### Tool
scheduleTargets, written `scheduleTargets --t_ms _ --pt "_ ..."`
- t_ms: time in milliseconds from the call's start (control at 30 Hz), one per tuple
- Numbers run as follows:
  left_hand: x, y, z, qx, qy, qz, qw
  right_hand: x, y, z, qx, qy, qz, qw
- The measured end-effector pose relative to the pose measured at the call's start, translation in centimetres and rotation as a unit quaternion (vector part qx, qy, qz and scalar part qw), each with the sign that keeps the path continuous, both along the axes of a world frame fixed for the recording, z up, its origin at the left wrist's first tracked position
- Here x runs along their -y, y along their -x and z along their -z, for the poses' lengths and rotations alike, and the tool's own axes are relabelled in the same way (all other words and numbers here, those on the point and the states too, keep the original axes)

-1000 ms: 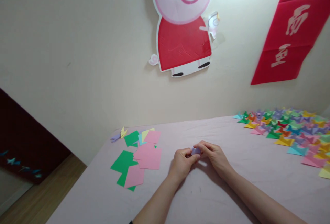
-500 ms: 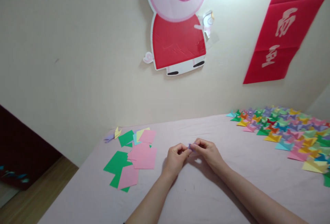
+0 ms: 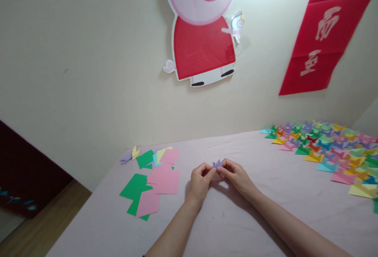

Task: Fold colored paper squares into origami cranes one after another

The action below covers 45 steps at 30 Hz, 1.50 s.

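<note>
A small purple folded paper piece (image 3: 217,164), with pointed tips sticking up, is held just above the table between both hands. My left hand (image 3: 201,178) pinches its left side between thumb and fingers. On the opposite side, my right hand (image 3: 235,172) grips it the same way. The fingertips cover the lower part of the folded paper. To the left of my hands lie loose square sheets: pink paper (image 3: 163,180), green paper (image 3: 135,186) and some light yellow and blue ones, partly overlapping.
Rows of colourful folded paper figures (image 3: 327,156) crowd the table's right side. A yellow folded piece (image 3: 135,153) and a purple folded piece (image 3: 126,159) lie at the back left. Behind the pink-covered table (image 3: 191,225) rises a wall with a cartoon pig cutout (image 3: 203,46) and a red banner (image 3: 321,32).
More of the purple paper now shows, its points sticking up between my fingers. My left hand has shifted slightly left, and the right hand's fingertips have moved a little on the paper.
</note>
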State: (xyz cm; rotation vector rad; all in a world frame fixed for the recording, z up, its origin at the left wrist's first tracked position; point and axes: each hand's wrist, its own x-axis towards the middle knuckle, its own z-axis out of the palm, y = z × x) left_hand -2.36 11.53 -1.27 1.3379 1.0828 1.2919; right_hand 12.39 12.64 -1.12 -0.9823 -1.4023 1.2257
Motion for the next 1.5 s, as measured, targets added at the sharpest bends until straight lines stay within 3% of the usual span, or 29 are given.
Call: scheduleTargets --t_ms 400,900,1500 --pt "0.07 -0.09 -0.03 0.024 0.010 -0.008 1.000 0.38 -0.19 0.13 0.063 -0.054 0.022 0.996" --pt "0.05 -0.29 0.47 0.018 0.009 0.002 1.000 -0.01 -0.61 0.17 -0.013 -0.021 0.037 0.999" --pt "0.27 -0.36 0.33 -0.033 -0.010 0.010 0.999 -0.15 -0.78 0.03 -0.002 -0.043 0.058 0.997"
